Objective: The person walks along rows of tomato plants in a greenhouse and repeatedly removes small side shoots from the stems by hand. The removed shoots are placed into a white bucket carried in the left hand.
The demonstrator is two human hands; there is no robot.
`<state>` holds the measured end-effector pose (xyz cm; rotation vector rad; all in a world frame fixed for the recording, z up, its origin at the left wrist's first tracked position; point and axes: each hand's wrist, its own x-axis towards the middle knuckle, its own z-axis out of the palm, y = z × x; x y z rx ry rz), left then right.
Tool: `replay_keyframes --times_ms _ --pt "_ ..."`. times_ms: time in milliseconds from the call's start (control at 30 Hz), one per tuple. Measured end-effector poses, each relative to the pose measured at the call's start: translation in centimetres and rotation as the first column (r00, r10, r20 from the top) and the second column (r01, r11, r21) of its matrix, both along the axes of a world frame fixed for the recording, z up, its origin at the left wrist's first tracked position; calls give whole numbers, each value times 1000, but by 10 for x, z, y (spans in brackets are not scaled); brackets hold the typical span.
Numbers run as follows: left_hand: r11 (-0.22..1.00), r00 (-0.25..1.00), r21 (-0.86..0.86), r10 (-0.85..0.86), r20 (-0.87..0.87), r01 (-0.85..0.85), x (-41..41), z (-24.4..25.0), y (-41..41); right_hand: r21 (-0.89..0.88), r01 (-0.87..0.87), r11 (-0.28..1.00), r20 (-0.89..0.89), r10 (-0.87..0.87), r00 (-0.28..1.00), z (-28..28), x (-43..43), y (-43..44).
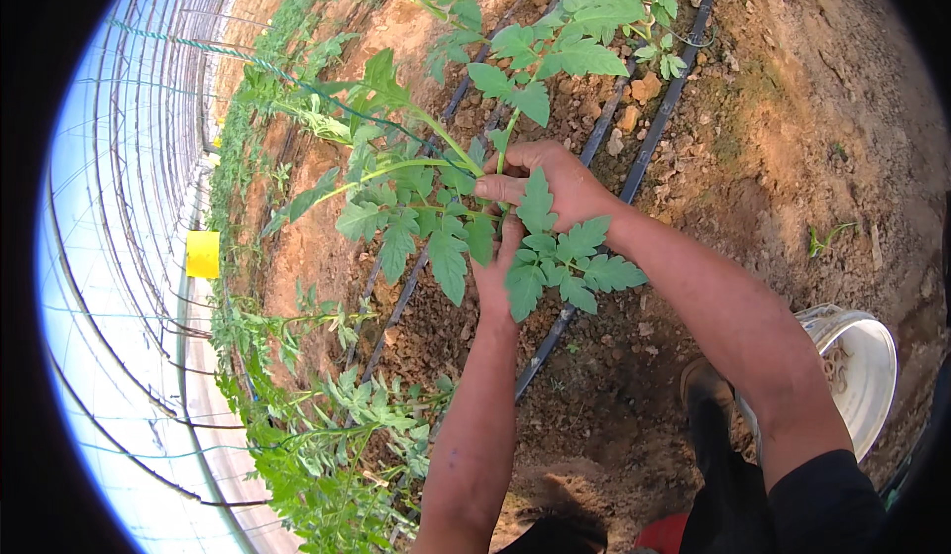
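A young tomato plant (449,138) leans across the middle of the view, its green stems spreading up and to the left. My right hand (557,183) grips its main stem, thumb and fingers closed around it where the stalks fork. Just below, my left hand (494,275) reaches up to the same stem with its thumb against it. Leaves cover most of the left fingers, so their hold is hidden. Green twine (297,88) runs from the upper left down to the stem beside my right thumb. A tomato leaf (576,261) hangs over my right wrist.
Black drip lines (657,119) run diagonally over the clumpy soil (780,145). At right stands a white bucket (865,376) with pale ring-shaped pieces inside, near my boot (702,390). More tomato plants (319,472) grow at left, below a yellow card (202,254) and greenhouse hoops (111,287).
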<state>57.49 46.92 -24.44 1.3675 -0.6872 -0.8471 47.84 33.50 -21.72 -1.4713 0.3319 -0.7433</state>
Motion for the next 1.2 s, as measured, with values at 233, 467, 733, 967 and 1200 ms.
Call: replay_keyframes --times_ms 233,467,733,967,1200 --pt "999 991 36 -32 -132 37 -13 21 -9 479 16 878 100 -73 992 -1 -13 13" --pt "993 969 38 117 -218 -111 -19 10 -10 485 186 854 301 -362 882 -17 -21 55" --pt "976 916 160 194 -352 -146 -2 2 11 -362 333 871 353 -203 913 -27 -24 62" --pt "988 898 102 149 -415 -117 -5 -5 -4 232 283 931 53 -303 952 -18 -35 77" --pt "958 858 140 286 -426 -250 -8 -2 17 -363 116 925 197 -45 979 -12 -27 70"
